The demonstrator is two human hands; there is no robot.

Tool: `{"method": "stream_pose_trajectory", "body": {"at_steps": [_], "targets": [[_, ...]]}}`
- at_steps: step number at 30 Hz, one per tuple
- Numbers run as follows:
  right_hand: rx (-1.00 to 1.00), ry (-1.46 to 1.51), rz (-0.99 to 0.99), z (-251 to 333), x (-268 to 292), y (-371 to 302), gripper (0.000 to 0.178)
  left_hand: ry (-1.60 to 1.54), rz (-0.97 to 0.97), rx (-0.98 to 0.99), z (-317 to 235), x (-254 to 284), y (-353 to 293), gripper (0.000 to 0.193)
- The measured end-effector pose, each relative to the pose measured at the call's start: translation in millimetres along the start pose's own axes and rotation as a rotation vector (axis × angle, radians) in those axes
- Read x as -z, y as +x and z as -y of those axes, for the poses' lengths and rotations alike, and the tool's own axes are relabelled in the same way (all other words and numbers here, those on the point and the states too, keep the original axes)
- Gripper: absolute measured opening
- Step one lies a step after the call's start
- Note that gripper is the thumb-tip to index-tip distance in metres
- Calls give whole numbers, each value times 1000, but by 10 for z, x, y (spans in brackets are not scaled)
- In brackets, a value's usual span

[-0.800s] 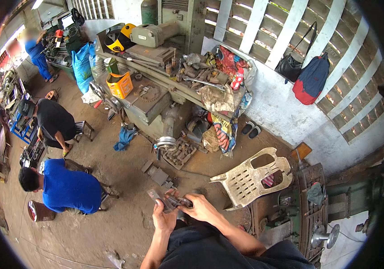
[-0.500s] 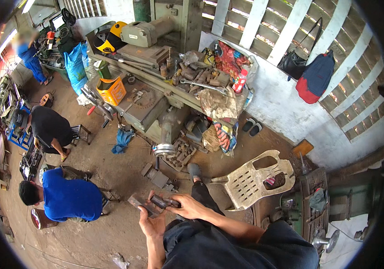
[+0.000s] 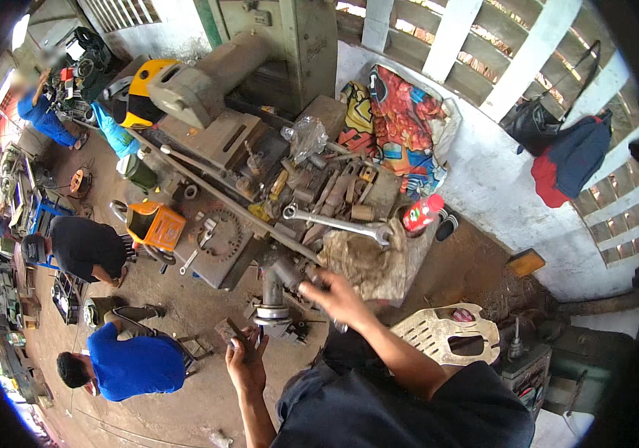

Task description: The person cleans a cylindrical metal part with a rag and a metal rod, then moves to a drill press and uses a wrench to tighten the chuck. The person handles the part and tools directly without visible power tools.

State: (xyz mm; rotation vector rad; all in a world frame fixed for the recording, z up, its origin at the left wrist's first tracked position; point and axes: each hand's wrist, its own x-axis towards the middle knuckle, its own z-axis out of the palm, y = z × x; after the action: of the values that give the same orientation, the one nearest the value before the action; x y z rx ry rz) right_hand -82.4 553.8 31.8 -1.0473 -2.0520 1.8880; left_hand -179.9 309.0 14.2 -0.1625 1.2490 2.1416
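My left hand (image 3: 247, 364) is low in the middle of the view and grips a small dark metal piece (image 3: 231, 333). My right hand (image 3: 338, 299) reaches out to the front edge of a big grey workshop machine (image 3: 222, 142), beside a dirty rag (image 3: 368, 261). Its fingers curl at a dark part of the machine's edge, and I cannot tell whether they grip it. A round steel spindle end (image 3: 271, 313) hangs just left of that hand. A long steel wrench (image 3: 334, 222) lies on the machine table above it.
A white plastic chair (image 3: 450, 336) stands at my right. A person in a blue shirt (image 3: 136, 366) crouches at lower left, one in black (image 3: 88, 246) beyond. An orange container (image 3: 155, 224), a red bottle (image 3: 422, 213) and bags on the wall (image 3: 566, 157) are nearby.
I have moved close up to the machine. Both hands were together on the dark piece; now the left keeps it and the right has gone out to the machine's edge.
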Motion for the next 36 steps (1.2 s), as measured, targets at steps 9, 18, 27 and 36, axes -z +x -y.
{"method": "stream_pose_trajectory", "body": {"at_steps": [9,18,27,36], "targets": [[26,-422,-274,242,1327,1724,38,164,-156,69,316,-810,461,28],[-37,-601,-122,323,1300,2284,33,244,-243,69,352,-1114,647,28],[209,-545,-191,350,1482,2070,27,644,-343,41,199,-1146,980,21],[167,-488,-18,401,1473,1323,27,1360,-382,-421,29,-638,1886,39]]}}
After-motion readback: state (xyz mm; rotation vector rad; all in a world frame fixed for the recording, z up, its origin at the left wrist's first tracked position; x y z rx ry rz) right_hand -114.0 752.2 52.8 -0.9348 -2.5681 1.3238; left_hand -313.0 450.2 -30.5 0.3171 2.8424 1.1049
